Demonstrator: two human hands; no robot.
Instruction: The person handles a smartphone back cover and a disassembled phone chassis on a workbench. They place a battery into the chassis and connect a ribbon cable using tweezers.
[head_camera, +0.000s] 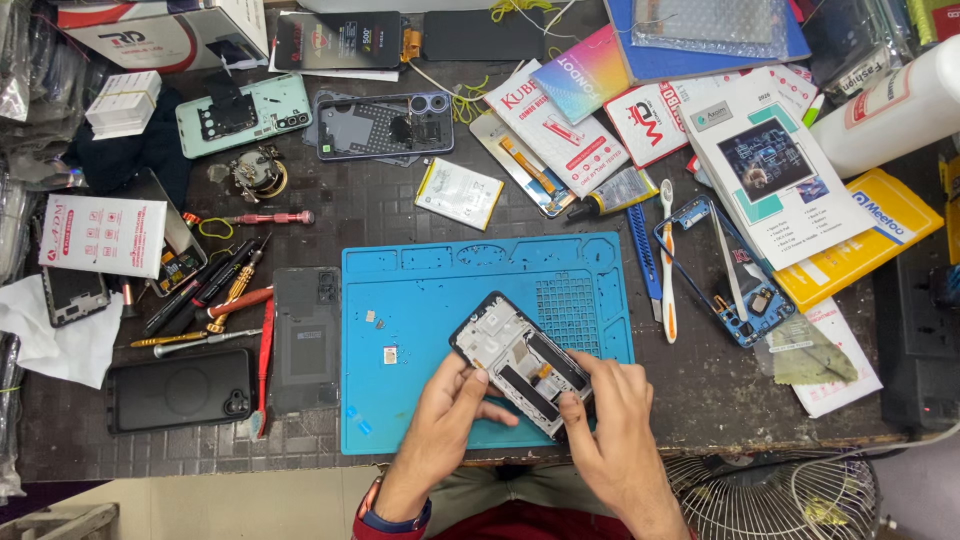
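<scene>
An opened phone frame (508, 352), black-edged with silver insides showing, lies tilted on the blue repair mat (420, 300). My left hand (450, 415) grips its near left edge, thumb on top. My right hand (610, 420) holds its lower right end, fingers pressing on the inner parts. Tiny loose parts (388, 354) lie on the mat to the left of the phone.
A dark back cover (305, 338) and a black phone (180, 390) lie left of the mat. Screwdrivers and tweezers (215, 295) sit beside them. Boxes, a battery (459, 193), a toothbrush (667, 260) and a blue phone frame (725, 270) crowd the back and right. A fan (790, 495) stands below.
</scene>
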